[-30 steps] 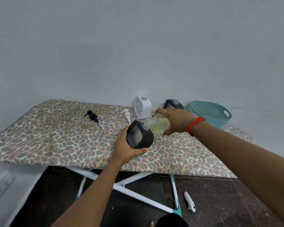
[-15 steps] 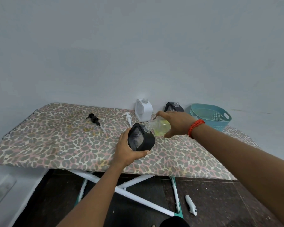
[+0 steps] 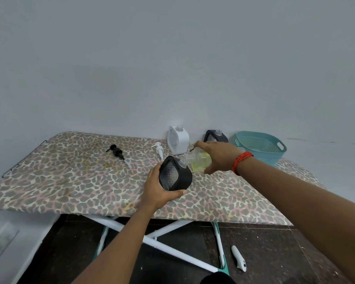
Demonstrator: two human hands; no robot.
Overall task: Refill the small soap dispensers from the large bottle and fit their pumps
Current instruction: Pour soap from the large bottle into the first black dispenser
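Note:
My left hand (image 3: 159,189) grips a black soap dispenser (image 3: 175,174), tilted, with its clear neck pointing up and to the right. My right hand (image 3: 219,155) holds a clear bottle of yellow-green soap (image 3: 199,159) on its side, its mouth touching the dispenser's neck. A white dispenser (image 3: 178,140) and a second black dispenser (image 3: 215,136) stand without pumps near the wall. A white pump (image 3: 159,149) and a black pump (image 3: 118,152) lie on the board.
All of this is on a leopard-print ironing board (image 3: 70,177) set against a grey wall. A teal basket (image 3: 260,147) sits at its right end. A white object (image 3: 239,261) lies on the dark floor by the board's legs.
Both hands keep their grips with the bottle at the dispenser's neck. The view has tilted up slightly, so everything sits lower in frame.

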